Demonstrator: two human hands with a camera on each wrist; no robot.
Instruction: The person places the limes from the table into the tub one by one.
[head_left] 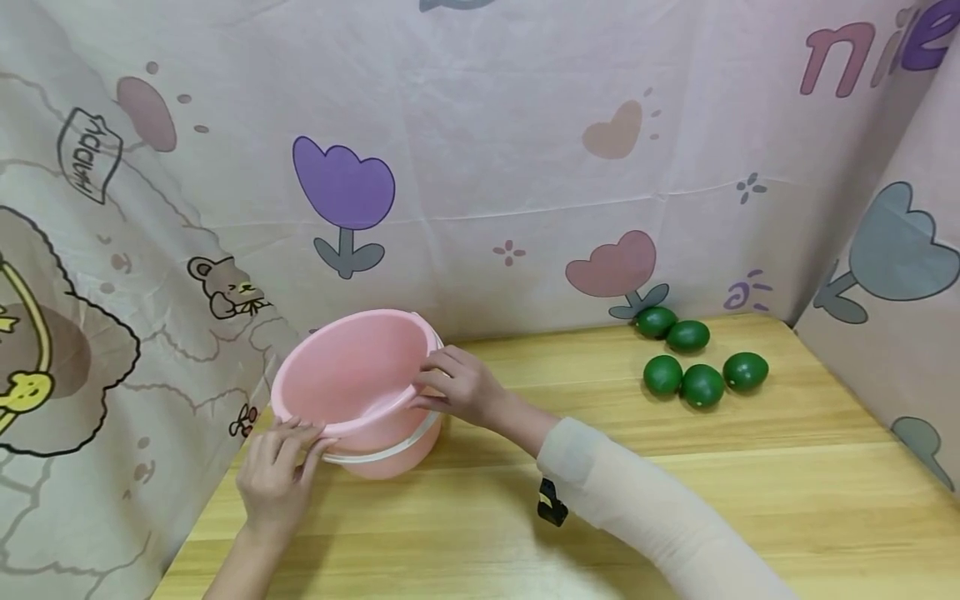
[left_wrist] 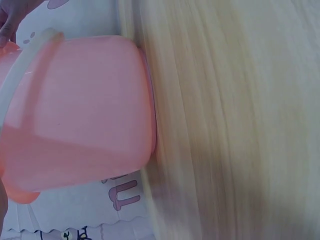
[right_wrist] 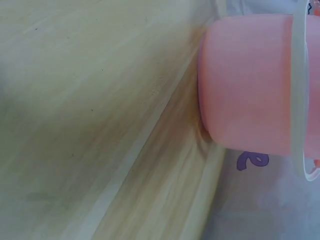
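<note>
A pink plastic bucket (head_left: 390, 465) stands at the left of the wooden table, its mouth tipped toward the far wall side in the head view. Its white handle (head_left: 378, 454) hangs down across the near side. My left hand (head_left: 276, 475) pinches the near left rim, fingertips over the edge and thumb outside. On the right rim, my right hand (head_left: 465, 387) grips with fingers over the lip and thumb beneath. The left wrist view shows the bucket wall (left_wrist: 85, 110) close up; the right wrist view shows the bucket's base end (right_wrist: 245, 85) near the tabletop.
Several dark green, smooth, egg-shaped fruits (head_left: 702, 386) lie at the back right of the table (head_left: 600, 467). A printed cloth (head_left: 480, 167) hangs behind and along both sides. A small black device (head_left: 552, 502) sits under the right sleeve.
</note>
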